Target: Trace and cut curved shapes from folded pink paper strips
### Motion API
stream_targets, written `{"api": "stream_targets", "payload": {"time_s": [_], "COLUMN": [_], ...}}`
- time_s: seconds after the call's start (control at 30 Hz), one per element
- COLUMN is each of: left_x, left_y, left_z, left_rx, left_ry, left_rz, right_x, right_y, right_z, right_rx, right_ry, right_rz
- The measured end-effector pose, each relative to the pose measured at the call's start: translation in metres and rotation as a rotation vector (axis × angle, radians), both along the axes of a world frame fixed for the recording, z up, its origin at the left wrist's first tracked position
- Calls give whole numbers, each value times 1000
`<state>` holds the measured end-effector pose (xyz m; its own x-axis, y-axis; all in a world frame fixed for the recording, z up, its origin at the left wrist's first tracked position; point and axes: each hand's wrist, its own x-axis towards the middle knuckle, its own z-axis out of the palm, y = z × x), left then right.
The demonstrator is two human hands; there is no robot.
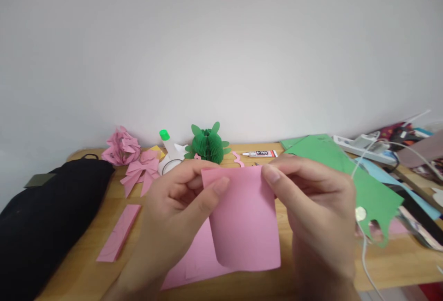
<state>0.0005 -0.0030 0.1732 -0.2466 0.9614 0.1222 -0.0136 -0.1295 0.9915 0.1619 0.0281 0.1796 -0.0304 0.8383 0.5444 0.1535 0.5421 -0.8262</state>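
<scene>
A piece of pink paper (245,222) hangs curved between my two hands, raised over the table. My left hand (183,213) pinches its top left corner, thumb in front and fingers behind. At the top right corner my right hand (314,213) grips the sheet between thumb and fingers. Below, more pink paper (200,257) lies flat on the wooden table, partly covered by my left hand and the raised sheet. A folded pink paper strip (119,232) with faint drawn lines rests to the left of my left hand.
Along the back stand a green paper honeycomb figure (206,146), a glue stick (166,141) and a glue tube (261,153). Pink paper bows (141,169) lie at left beside a black bag (51,218). Green paper (332,171), a power strip (363,148) and a white cable (364,250) occupy the right.
</scene>
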Motion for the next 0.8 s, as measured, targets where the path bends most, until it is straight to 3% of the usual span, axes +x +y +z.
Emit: {"api": "stream_targets", "payload": {"time_s": [0.5,0.8], "left_x": [3,-6], "left_y": [1,3], "left_z": [1,-7], "left_rx": [80,103], "left_ry": [53,138], "left_rz": [73,18], "right_x": [1,0], "right_y": [0,-1], "right_z": [-3,-2], "right_rx": [16,50], "right_ry": [-8,-43], "right_rz": [-31,-68]}}
